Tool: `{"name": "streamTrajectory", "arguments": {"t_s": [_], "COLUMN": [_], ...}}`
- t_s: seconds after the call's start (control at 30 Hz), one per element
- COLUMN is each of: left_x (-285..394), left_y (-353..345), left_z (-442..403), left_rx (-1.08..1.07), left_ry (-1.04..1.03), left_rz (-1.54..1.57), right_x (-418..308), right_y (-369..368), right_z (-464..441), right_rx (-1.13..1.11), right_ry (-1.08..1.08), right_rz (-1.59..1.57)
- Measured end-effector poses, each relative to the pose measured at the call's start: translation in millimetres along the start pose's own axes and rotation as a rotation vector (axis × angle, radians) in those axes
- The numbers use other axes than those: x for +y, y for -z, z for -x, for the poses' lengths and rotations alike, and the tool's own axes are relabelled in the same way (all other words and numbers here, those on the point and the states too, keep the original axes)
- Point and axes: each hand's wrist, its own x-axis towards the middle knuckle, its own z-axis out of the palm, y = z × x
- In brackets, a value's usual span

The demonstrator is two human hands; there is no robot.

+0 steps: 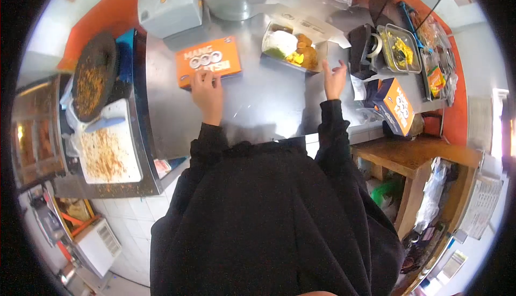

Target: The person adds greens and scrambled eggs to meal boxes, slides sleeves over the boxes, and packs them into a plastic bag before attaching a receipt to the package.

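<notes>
My left hand (pixel 207 97) is at the front edge of a closed orange food box (pixel 209 58), its fingers bent over the box's near side. White lettering covers the lid. To the right, an open food box (pixel 269 59) holds white rice (pixel 279 44), brown fried pieces (pixel 305 54) and something yellow; its lid is folded back. My right hand (pixel 334 82) is just right of this box with fingers apart and nothing in them. Whether its fingertips touch the box's corner I cannot tell.
A clear container (pixel 400 48) of yellow food stands at the right, near a black holder (pixel 363 51) and another orange box (pixel 395 105). At the left are a knife (pixel 105 123) on a stained cutting board (pixel 110 151) and a dark pan (pixel 97 75). A grey machine (pixel 169 5) stands behind.
</notes>
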Motion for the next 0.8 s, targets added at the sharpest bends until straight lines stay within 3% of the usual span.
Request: {"name": "streamTrajectory", "arguments": {"t_s": [0.1,0.2,0.27,0.3,0.4,0.43,0.47,0.53,0.57,0.63,0.67,0.77,0.8], "left_x": [24,73,83,87,97,101,103,103,102,96,94,77,73], "left_y": [-32,-42,-56,-63,-81,-85,-86,-90,-97,-108,-109,-112,-121], "left_z": [-37,-80,-96,-101,-108,-110,-120,-139,-135,-126,-113,-62,-47], "left_rx": [-0.186,-0.143,-0.162,-0.176,-0.416,-0.486,-0.684,-1.081,-1.147,-1.254,-1.136,-0.797,-0.813], "left_ry": [-0.075,-0.162,-0.233,-0.264,-0.356,-0.327,-0.306,-0.255,-0.350,-0.541,-0.591,-0.741,-0.548], "left_rz": [0.358,0.376,0.364,0.355,0.320,0.303,0.316,0.333,0.419,0.596,0.597,0.541,0.752], "right_x": [17,14,30,27,29,8,-17,-34,-37,8,27,3,-3], "right_y": [-19,-3,6,18,42,52,63,72,73,71,71,71,68], "right_z": [-16,-23,-11,-11,-18,-28,-43,-69,-79,-76,-71,-37,-18], "right_rx": [-0.468,-0.619,-0.587,-0.644,-0.614,-0.441,-0.267,-0.080,-0.101,-0.490,-0.706,-0.604,-0.554], "right_ry": [-0.067,0.028,0.037,-0.064,0.016,-0.039,-0.089,0.140,0.218,0.224,0.258,0.509,0.411], "right_rz": [0.007,0.025,-0.051,0.045,0.144,0.179,0.218,0.157,0.066,-0.164,-0.243,-0.009,0.014]}}
